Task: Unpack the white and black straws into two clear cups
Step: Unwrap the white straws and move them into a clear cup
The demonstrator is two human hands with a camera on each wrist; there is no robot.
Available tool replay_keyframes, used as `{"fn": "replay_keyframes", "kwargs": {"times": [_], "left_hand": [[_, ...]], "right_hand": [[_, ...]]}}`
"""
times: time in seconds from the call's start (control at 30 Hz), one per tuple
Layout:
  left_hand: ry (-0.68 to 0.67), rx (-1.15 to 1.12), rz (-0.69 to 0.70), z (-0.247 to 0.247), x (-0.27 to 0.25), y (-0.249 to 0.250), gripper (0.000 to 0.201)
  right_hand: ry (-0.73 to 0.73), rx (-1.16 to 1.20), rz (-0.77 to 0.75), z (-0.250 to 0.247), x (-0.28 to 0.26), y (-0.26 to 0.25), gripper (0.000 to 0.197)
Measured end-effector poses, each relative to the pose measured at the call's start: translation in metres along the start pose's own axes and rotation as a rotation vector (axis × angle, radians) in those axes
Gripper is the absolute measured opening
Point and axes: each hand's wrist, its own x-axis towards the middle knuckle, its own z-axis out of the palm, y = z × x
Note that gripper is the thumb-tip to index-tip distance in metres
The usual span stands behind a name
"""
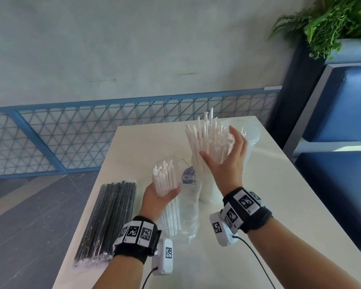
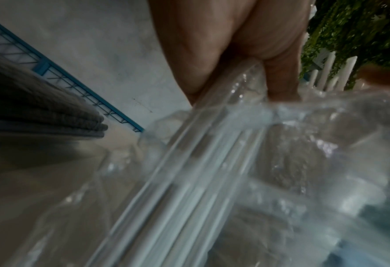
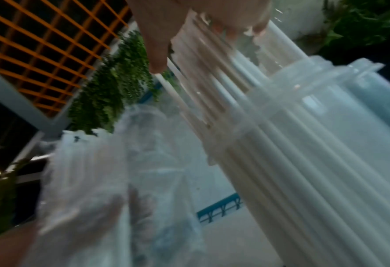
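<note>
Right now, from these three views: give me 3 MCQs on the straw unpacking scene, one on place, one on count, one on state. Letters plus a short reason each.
1. Where does the pack of black straws lie?
A. on the table, left of the left hand
B. inside a clear cup
C. on the blue bench

2. How many clear cups stand on the table?
A. one
B. two
C. four

3. What is the left hand doing?
A. resting flat on the table
B. gripping a bundle of white straws in a clear bag
C. holding the black straws

Answers:
1 A: the pack lies flat near the table's left edge, still wrapped.
2 B: one cup is full of white straws, an empty cup stands behind it.
3 B: its fingers curl round the bagged straws; the bag hangs below.
</note>
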Motion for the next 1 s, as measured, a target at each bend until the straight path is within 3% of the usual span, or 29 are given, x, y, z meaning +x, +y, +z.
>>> {"fn": "replay_keyframes", "kwargs": {"times": [0.1, 0.17, 0.23, 0.3, 0.4, 0.5, 0.63, 0.87, 1.0], "left_hand": [[-0.018, 0.01, 0.002, -0.003, -0.003, -0.003, 0.035], [-0.047, 0.0, 0.003, -0.006, -0.004, -0.004, 0.037], [-0.076, -0.009, -0.002, -0.008, -0.006, -0.002, 0.034], [-0.115, -0.038, -0.005, -0.009, -0.01, 0.002, 0.032], [-0.228, -0.076, -0.002, -0.012, -0.014, 0.003, 0.049], [-0.308, 0.101, -0.012, -0.016, -0.014, -0.001, 0.065], [-0.355, 0.277, -0.04, -0.016, -0.015, 0.0, 0.068], [-0.392, 0.336, -0.103, -0.008, -0.016, -0.001, 0.053], [-0.4, 0.233, -0.059, -0.005, -0.014, 0.001, 0.043]], "right_hand": [[0.112, -0.025, -0.275, -0.002, -0.015, -0.009, 0.054], [-0.06, 0.053, -0.332, 0.0, -0.026, -0.011, 0.031], [-0.322, 0.11, -0.251, 0.006, -0.036, -0.012, 0.028], [-0.507, 0.083, -0.144, 0.014, -0.044, -0.007, 0.037], [-0.691, 0.029, -0.007, 0.022, -0.048, -0.003, 0.049], [-0.795, 0.033, 0.089, 0.026, -0.046, -0.006, 0.058], [-0.846, 0.048, 0.229, 0.036, -0.05, -0.005, 0.068], [-0.79, 0.145, 0.413, 0.045, -0.054, -0.004, 0.026], [-0.71, 0.28, 0.48, 0.039, -0.052, -0.005, 0.025]]}}
